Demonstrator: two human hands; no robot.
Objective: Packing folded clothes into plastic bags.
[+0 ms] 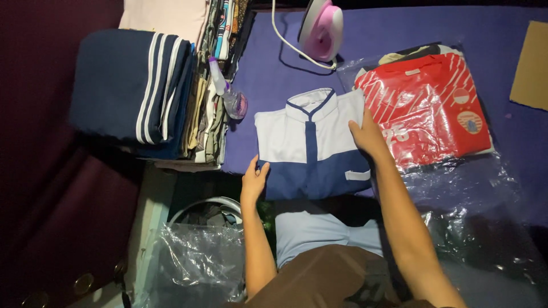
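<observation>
A folded white and navy shirt [311,145] lies on the purple cloth-covered surface [274,74] in front of me. My left hand [254,178] rests flat on its lower left corner, fingers together. My right hand [366,134] presses flat on the shirt's right edge, beside a folded red patterned shirt [425,108] that sits in a clear plastic bag. Neither hand grips anything.
A pink and white iron [321,28] with its cord stands at the far edge. A spray bottle [227,91] leans by a stack of folded clothes [134,85] on the left. Brown cardboard [531,65] lies far right. Clear plastic bags [194,262] are near me.
</observation>
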